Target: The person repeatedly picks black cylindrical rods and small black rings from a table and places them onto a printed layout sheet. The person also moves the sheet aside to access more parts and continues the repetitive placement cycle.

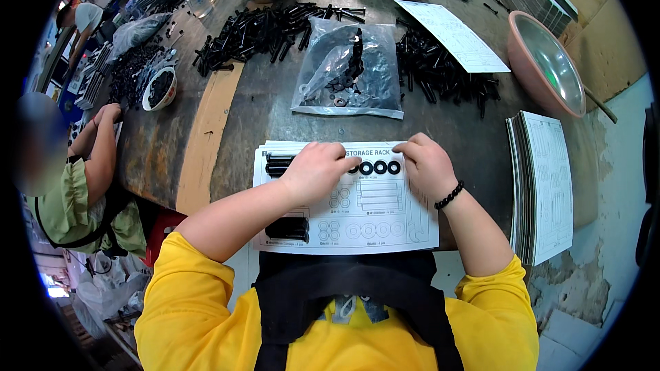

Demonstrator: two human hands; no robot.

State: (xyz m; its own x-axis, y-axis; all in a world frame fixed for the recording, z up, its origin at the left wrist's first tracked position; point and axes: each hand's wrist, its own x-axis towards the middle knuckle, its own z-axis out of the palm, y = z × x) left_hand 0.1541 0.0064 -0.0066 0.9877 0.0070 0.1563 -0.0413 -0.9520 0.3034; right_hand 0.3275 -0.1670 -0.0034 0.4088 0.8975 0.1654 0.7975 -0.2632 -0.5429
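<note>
A stack of printed sheets (pixel 313 244) with line drawings of parts lies before me. Several black washers (pixel 380 167) sit in a row on its top sheet. At the row's left end, my left hand (pixel 316 173) has its fingers closed on a black washer (pixel 353 170), partly hidden by the fingertips. My right hand (pixel 427 165) rests by the row's right end, fingers curled and pressed together; anything in them is hidden. Black bolts (pixel 278 165) lie partly under my left hand, and thicker black bolts (pixel 289 229) lie at the sheet's lower left.
Beyond the sheets lies a clear plastic bag (pixel 349 72) of black hardware, between heaps of black bolts (pixel 258 34). A second paper stack (pixel 546 185) and a pink-rimmed basin (pixel 550 62) stand right. A cardboard strip (pixel 210 137) lies left, near another person's arm (pixel 102 151).
</note>
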